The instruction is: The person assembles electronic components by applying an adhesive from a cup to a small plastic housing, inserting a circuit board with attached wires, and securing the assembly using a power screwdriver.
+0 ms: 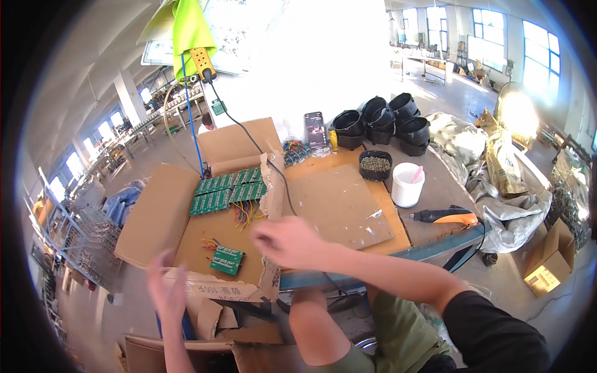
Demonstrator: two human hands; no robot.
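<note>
- I take the open cardboard box (186, 230) on the workbench as my landmark; its flaps are folded out and a strip of dark print runs along its torn front flap.
- Inside the box, at the far end, green circuit boards (228, 191) lie in rows, with loose coloured wires (244, 214) just in front of them.
- One single green circuit board (226, 260) lies alone near the box's front wall — between my two hands.
- My left hand (166, 289) is blurred at the box's front edge, fingers spread, empty, just left of that single board and not touching it.
- My right hand (287, 241) hovers over the box's right wall, right of the single board; it is blurred, and I cannot tell whether it holds anything.
- Right of the box lies a flat cardboard sheet (339, 208); beyond it stand a white cup (407, 185), a black tub of small parts (375, 165) and stacked black pots (388, 121).
- An orange-handled tool (449, 216) lies at the bench edge, well right of the box.
- Above the box hangs a yellow button pendant (202, 64) — under a bright green cloth (189, 31).
- A smaller brown carton (548, 260) sits on the floor, far right of the box.
</note>
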